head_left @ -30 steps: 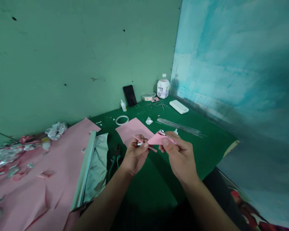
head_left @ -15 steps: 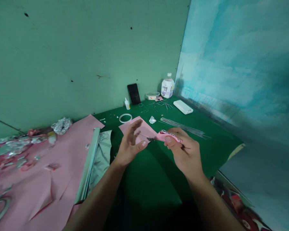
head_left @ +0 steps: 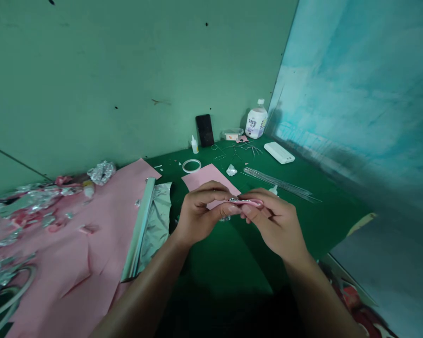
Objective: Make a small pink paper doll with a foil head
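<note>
Between both hands, above the table, is a small folded strip of pink paper (head_left: 253,203) with shiny foil along its upper edge. My left hand (head_left: 200,216) pinches its left end between thumb and fingers. The right end is gripped by my right hand (head_left: 275,218), thumb in front and fingers behind. My fingers hide part of the strip. Behind the hands a square pink sheet (head_left: 206,176) lies on the green table, partly covered by my left hand. A crumpled foil lump (head_left: 231,170) sits just beyond it.
A foil roll (head_left: 141,225) and a large pink sheet (head_left: 102,216) with scraps lie left. Thin wires (head_left: 278,183) and a white power bank (head_left: 279,153) are at right. Along the back stand a glue bottle (head_left: 194,145), a phone (head_left: 205,130) and a drink bottle (head_left: 256,122).
My left hand has closed from an open pose onto the left end of the pink strip. The strip has turned more level, and the camera view has shifted slightly.
</note>
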